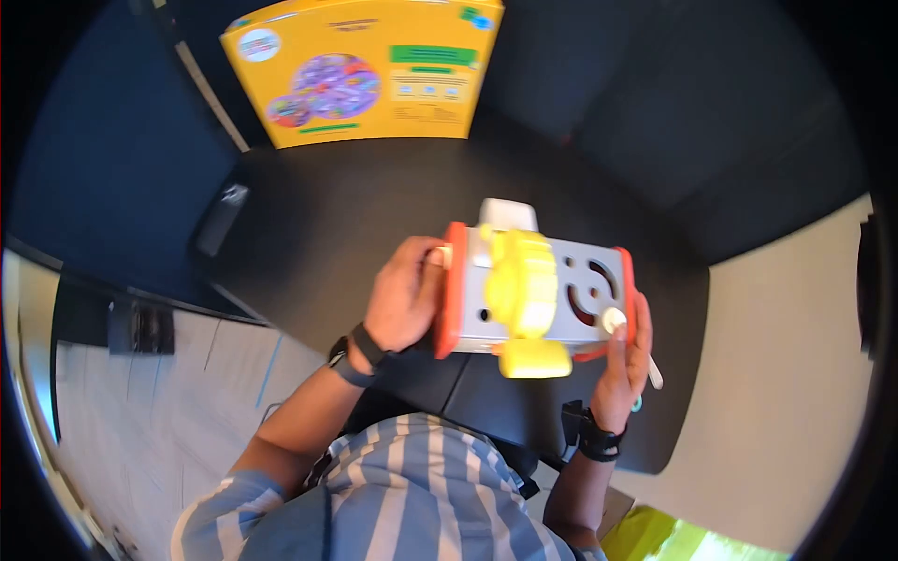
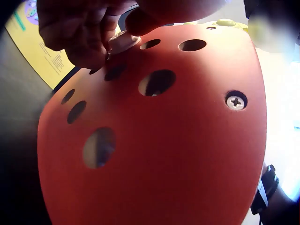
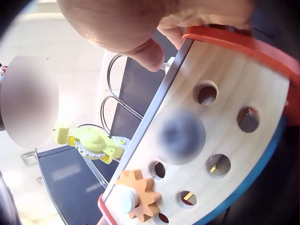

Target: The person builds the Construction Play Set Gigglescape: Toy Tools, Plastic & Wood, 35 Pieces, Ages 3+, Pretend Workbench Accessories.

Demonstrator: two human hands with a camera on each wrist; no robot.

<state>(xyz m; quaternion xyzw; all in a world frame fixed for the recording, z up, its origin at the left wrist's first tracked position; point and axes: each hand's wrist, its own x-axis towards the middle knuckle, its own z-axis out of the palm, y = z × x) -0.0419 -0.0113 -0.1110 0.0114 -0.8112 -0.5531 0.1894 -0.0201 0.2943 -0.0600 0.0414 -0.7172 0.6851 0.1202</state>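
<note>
Both hands hold up a wooden toy toolbox (image 1: 580, 266) with a grey panel and red ends. My left hand (image 1: 407, 294) is at its left end, where the fingers pinch a cream round-headed peg (image 2: 123, 42) at the red holed end panel (image 2: 178, 140). My right hand (image 1: 625, 365) grips the other end, the thumb by a white knob (image 1: 613, 320) on the grey panel. A yellow toy saw (image 1: 524, 285) sits across the panel. An orange wooden gear (image 3: 140, 194) is on the pale holed side, with a white peg head (image 3: 126, 199) at its centre.
A yellow box (image 1: 374, 84) stands at the back of the black table (image 1: 318, 215). A white stick (image 1: 656, 376) lies beside the right hand. Dark partitions (image 1: 711, 112) rise behind the table.
</note>
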